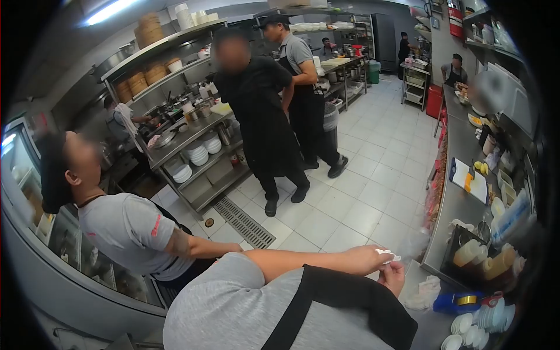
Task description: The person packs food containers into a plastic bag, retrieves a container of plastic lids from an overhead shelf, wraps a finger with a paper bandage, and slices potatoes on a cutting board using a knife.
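My left hand (364, 259) reaches across to the right, its fingers closed on a crumpled white tissue or cloth (388, 255). Just below it, my right hand (395, 277) has its fingers pinched together against the lower edge of that white piece. Both hands are close together beside the steel counter's near corner. Another crumpled white cloth (424, 293) lies near them, next to a blue tape dispenser (452, 303) with a yellow roll. Stacks of small white dishes (469, 332) stand below that.
A dark tray of squeeze bottles (466, 254) and a white cutting board (468, 182) occupy the counter. One person (128, 227) stands close at left; two people (251, 111) stand in the aisle by steel shelving (192, 131). A floor drain (245, 224) crosses the tiles.
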The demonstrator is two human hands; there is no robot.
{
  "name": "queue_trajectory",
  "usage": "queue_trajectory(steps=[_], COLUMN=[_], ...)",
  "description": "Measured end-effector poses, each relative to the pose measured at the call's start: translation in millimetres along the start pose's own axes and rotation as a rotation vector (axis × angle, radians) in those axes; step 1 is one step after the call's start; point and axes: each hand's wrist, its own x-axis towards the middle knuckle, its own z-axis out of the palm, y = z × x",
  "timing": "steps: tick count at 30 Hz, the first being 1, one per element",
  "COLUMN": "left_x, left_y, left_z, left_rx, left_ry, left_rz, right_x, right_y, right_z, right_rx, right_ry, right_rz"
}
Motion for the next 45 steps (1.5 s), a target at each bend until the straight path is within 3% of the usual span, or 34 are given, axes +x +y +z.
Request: queue_trajectory(steps=[2, 5, 11, 23, 26, 28, 29, 30, 31, 32, 33, 36, 38, 40, 45], left_x=[-2.9, -6.7, -7.7, -4.7, -24.3, -45.3, -67.2, -75.2, -86.4, -94.3, -103.5, -120.6, -121.4, -114.1, -90.3], left_y=[-9.3, -21.4, -27.4, -39.1, -53.3, -63.8, -67.3, -69.6, -64.7, -63.6, -81.7, -97.5, -103.4, -115.9, -105.2], left_z=[2.5, 3.4, -4.1, -19.1, -24.5, -37.3, -54.5, -67.8, -81.1, -86.4, -80.4, -80.3, -86.0, -83.9, -76.2], left_rx=[0.005, 0.038, 0.046, -0.122, -0.208, -0.298, -0.268, -0.294, -0.31, -0.326, -0.244, -0.477, -0.5, -0.492, -0.563], left_ry=[-0.006, 0.105, 0.182, 0.248, 0.215, 0.139, 0.174, 0.088, 0.015, -0.012, 0.009, -0.033, 0.043, 0.19, 0.156], left_rz=[-0.002, 0.07, 0.067, 0.123, 0.043, -0.06, -0.085, -0.017, -0.093, -0.19, -0.09, -0.252, -0.296, -0.268, -0.151], right_x=[4.3, 3.7, 6.5, -1.9, 7.8, 5.7, 8.9, 3.8, -1.7, -6.2, -9.6, -16.1, -23.7, -23.0, -39.3], right_y=[1.0, -3.2, -6.9, 5.4, 26.4, 45.9, 61.9, 69.5, 63.1, 62.8, 59.3, 57.6, 40.0, 34.9, -2.8], right_z=[-2.4, 29.1, 35.2, 48.7, 63.8, 88.4, 84.4, 99.4, 117.7, 129.0, 140.7, 151.4, 157.5, 145.2, 112.7], right_rx=[-0.095, -0.118, -0.242, -0.501, -0.606, -0.421, -0.375, -0.462, -0.443, -0.629, -0.604, -0.82, -0.792, -0.797, -0.806], right_ry=[-0.014, 0.072, 0.047, 0.15, -0.048, -0.058, -0.049, 0.013, -0.05, -0.096, -0.157, -0.298, -0.336, -0.29, -0.189], right_rz=[0.028, -0.205, -0.063, -0.158, -0.578, -0.426, -0.239, -0.056, 0.051, 0.002, -0.01, -0.227, -0.277, -0.256, -0.194])
